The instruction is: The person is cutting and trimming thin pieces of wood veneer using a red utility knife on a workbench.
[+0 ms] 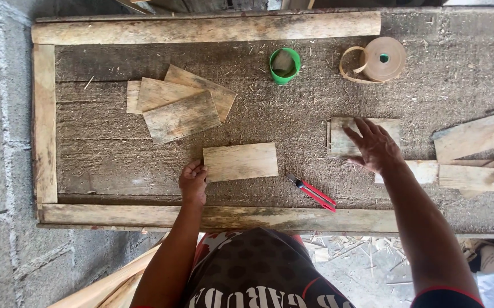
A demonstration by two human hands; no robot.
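Wood panel (240, 162) is lying flat on the surface (116, 154), near-centre, long axis running left-right. Left hand (193, 181) is sitting at its near-left corner, fingers curled and touching the edge, grip narrow; can't tell whether it's pinching the panel or just resting against it. So the panel is lying just right of the left hand, which is the nearer one to it.

Right hand (375, 146) is well apart to the right, palm down, fingers spread wide, pressing flat on a second panel stack (344, 134); not closed around anything.

Red utility knife (312, 192) is lying between the two hands, near side, pointing diagonally. Loose pile of panels (178, 105) is sitting far-left; green tape roll (284, 64) and tan banding roll (381, 59) are at the far side. More boards (475, 154) are running off the right edge, cut off. Underside of the right hand's stack is hidden, so its piece count is unclear.
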